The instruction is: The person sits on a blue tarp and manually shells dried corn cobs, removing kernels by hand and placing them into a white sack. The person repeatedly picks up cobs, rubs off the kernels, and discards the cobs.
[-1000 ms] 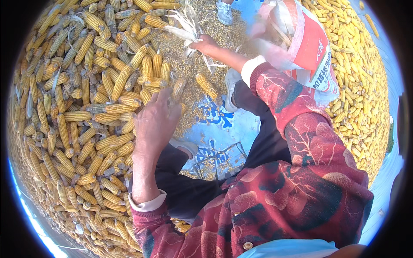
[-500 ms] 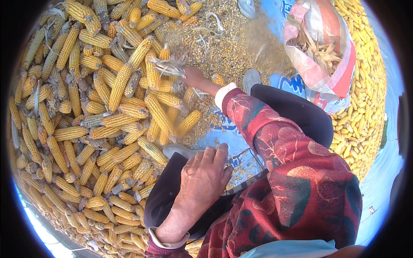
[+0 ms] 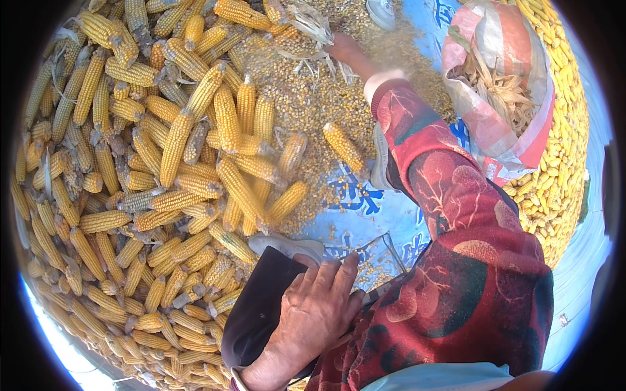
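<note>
While my right hand grips a husk bundle, pale, papery and ragged at the ends, I have it out over the loose kernels toward the far side of the blue sheet. Those kernels make a coarse, pebbly layer, blurred with haze around my wrist. My left hand lies back down by my bent left knee, its fingers long and loosely side by side (the palm faces away, so I can't tell whether it presses on the dark cloth). The smooth, dark-printed sheet shows bare between my shoes; its outer edges near me run hidden under corn. One lone cob, knobbly and tapered, rests on the kernels close to the bare patch's upper edge. Along the sheet's left side rises a heap of yellow cobs, some greyish and rough. On the right stands a crinkled red-and-white sack, mouth agape on curled, dry husks, with brighter yellow cobs heaped behind it.
</note>
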`<move>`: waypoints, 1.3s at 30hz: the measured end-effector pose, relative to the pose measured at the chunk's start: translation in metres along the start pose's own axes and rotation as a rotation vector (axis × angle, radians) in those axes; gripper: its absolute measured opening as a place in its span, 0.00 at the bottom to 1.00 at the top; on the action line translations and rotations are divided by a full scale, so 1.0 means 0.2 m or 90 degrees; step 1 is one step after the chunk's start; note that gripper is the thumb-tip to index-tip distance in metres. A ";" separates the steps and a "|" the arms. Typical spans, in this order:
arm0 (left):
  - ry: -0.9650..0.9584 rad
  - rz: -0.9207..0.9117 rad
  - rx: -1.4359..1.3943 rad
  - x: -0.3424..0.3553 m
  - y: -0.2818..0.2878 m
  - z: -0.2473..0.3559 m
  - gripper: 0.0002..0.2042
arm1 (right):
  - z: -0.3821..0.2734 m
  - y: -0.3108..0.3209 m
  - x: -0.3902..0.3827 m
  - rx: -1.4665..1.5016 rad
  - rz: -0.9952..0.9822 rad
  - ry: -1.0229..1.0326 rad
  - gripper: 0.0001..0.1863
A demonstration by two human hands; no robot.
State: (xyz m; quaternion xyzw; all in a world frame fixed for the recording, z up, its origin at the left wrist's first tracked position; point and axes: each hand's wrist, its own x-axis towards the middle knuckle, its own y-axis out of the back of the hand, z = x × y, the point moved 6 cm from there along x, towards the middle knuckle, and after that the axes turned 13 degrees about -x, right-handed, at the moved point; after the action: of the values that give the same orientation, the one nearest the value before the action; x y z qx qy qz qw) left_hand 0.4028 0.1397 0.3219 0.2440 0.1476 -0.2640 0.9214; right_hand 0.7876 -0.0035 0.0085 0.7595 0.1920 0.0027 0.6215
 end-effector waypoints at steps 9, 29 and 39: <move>-0.074 0.013 0.030 0.08 -0.02 0.08 0.23 | -0.22 0.08 -0.09 0.069 -0.015 0.029 0.30; 0.031 -0.073 -0.002 0.11 -0.03 0.06 0.25 | -0.19 -0.02 0.05 -0.125 0.140 -0.071 0.24; -0.012 -0.028 0.027 0.06 -0.06 0.13 0.25 | -0.35 0.11 -0.45 0.142 0.127 -0.038 0.28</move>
State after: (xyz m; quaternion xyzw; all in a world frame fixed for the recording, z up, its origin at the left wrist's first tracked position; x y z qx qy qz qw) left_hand 0.4096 0.1109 0.3342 0.2573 0.1386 -0.2899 0.9114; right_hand 0.6931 0.0333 0.0667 0.8390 0.0961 0.0201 0.5352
